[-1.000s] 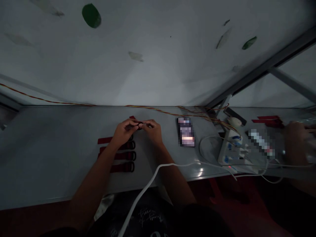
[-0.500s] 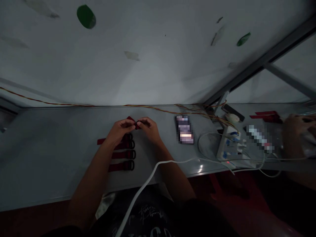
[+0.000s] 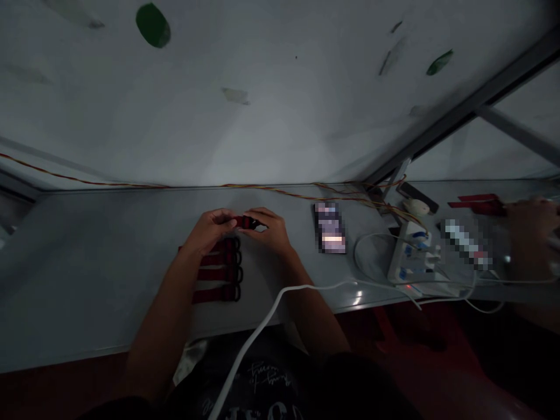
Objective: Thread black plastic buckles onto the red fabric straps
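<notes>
My left hand (image 3: 214,230) and right hand (image 3: 269,228) pinch a short red fabric strap with black fittings (image 3: 245,222) between them, above the smooth grey bench (image 3: 100,262), near flat red straps with rounded black rings (image 3: 219,273).

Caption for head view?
Two bare hands, left and right, hold a red strap beside a row of similar straps.

Over the near edge of the worktop (image 3: 105,262), the left forearm (image 3: 164,309) and right forearm (image 3: 310,303) angle inward, bringing the left hand (image 3: 212,230) and right hand (image 3: 269,230) close together, both with bent fingers (image 3: 262,212) in a pinch.
</notes>
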The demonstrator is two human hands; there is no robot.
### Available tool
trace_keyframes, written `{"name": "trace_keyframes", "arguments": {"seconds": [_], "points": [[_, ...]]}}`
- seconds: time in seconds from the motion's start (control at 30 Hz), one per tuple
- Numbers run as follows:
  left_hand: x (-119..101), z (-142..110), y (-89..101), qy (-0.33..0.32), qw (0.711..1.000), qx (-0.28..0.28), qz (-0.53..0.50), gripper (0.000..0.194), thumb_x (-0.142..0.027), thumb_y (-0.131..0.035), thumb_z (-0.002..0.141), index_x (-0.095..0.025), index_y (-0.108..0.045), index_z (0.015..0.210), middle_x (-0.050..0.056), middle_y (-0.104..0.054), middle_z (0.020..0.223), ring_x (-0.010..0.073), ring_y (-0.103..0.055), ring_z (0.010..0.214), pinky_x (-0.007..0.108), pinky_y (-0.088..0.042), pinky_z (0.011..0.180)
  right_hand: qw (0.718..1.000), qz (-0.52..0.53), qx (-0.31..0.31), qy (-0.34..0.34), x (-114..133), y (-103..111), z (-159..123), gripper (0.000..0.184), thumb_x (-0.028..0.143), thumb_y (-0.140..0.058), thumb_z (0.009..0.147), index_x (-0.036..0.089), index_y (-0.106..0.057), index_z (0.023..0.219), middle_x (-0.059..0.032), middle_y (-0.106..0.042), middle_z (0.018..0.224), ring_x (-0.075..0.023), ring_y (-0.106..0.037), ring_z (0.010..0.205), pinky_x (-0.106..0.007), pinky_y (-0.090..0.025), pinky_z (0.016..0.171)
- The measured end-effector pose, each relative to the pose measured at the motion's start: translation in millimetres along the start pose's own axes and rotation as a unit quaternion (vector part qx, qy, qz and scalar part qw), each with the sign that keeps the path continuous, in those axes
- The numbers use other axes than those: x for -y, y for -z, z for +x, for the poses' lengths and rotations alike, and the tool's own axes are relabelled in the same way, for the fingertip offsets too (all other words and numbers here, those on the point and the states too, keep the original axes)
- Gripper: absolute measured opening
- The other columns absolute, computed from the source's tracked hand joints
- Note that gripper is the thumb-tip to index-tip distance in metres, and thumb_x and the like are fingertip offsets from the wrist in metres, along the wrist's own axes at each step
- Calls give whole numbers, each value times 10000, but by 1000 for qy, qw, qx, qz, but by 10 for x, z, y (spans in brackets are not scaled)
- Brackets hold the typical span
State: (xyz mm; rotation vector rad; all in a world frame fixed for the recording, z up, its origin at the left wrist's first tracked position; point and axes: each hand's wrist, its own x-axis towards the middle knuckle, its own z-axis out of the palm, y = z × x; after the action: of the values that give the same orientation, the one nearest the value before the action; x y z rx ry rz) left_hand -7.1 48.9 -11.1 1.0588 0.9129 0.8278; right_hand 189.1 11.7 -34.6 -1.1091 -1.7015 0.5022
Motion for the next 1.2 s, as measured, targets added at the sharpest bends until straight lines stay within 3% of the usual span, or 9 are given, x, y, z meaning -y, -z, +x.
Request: {"name": "trace_keyframes", "arguments": {"seconds": [0.1, 0.23, 0.33, 0.47, 0.67, 0.8, 0.93, 1.07, 1.2], "points": [[-25, 3, 34, -5, 999, -5, 32, 420, -442, -946, 598, -170, -735, 838, 22, -716, 819, 148, -631, 715, 291, -516, 706, 999, -27, 0, 35, -16, 13, 13, 414, 507, -809, 824, 197, -797, 1097, -97, -778, 1054, -201, -742, 935, -308, -616, 873], [-36, 11, 50, -58, 993, 9, 101, 399, -478, -895, 678, -180, -771, 913, 67, -773, 940, 218, -699, 881, 354, -544, 858, 998, -62, -2, 33, -43, 14, 16, 398, 501, -818, 818, 215, -804, 1095, -85, -789, 1035, -207, -749, 932, -319, -608, 901], [-43, 19, 51, -111, 977, 16, 180, 363, -491, -805, 790, -204, -793, 1012, 84, -788, 1044, 258, -711, 1002, 395, -532, 957, 998, -51, -16, 25, -72, -1, 13, 404, 500, -816, 820, 229, -803, 1120, -78, -787, 1036, -209, -748, 941, -325, -608, 898], [-84, 31, 40, -167, 950, 8, 265, 353, -530, -731, 852, -203, -755, 981, 89, -753, 1138, 248, -687, 1041, 370, -525, 938, 999, -9, -31, 19, -81, -45, 8, 437, 523, -818, 810, 233, -802, 1137, -79, -779, 1059, -204, -745, 944, -327, -607, 900], [-203, 151, 81, -147, 928, 83, 332, 378, -569, -632, 893, -202, -680, 817, 28, -706, 814, 199, -627, 792, 308, -482, 767, 1000, -20, 0, -22, -87, -72, 16, 446, 519, -827, 800, 262, -795, 1164, -71, -766, 1075, -217, -723, 977, -350, -584, 938], [-205, 269, 115, -125, 885, 21, 448, 295, -515, -706, 835, -230, -710, 760, 36, -706, 764, 244, -635, 822, 346, -450, 807, 994, -79, 54, -60, -188, -93, 59, 418, 390, -860, 795, 239, -795, 1179, -89, -763, 1106, -239, -720, 1011, -355, -562, 967], [-133, 267, 97, -97, 814, -66, 568, 216, -412, -761, 814, -243, -755, 948, 87, -760, 926, 336, -656, 968, 458, -410, 921, 979, -122, 140, -81, -257, -131, 99, 419, 301, -842, 823, 182, -775, 1219, -141, -755, 1181, -268, -704, 1110, -372, -530, 1020], [-74, 233, 66, -139, 794, -3, 592, 376, -388, -761, 823, -255, -725, 1173, 124, -726, 1241, 380, -612, 1187, 489, -381, 991, 975, -116, 187, -38, -235, -160, 99, 365, 261, -776, 888, 170, -749, 1240, -150, -732, 1296, -277, -655, 1251, -407, -462, 1108], [-73, 280, 66, -127, 794, 36, 594, 539, -384, -768, 823, -256, -641, 1331, 114, -747, 1228, 374, -610, 1222, 502, -347, 1028, 973, -116, 197, -17, -226, -176, 68, 409, 219, -727, 920, 156, -691, 1322, -150, -695, 1375, -271, -648, 1270, -407, -428, 1119]]}}
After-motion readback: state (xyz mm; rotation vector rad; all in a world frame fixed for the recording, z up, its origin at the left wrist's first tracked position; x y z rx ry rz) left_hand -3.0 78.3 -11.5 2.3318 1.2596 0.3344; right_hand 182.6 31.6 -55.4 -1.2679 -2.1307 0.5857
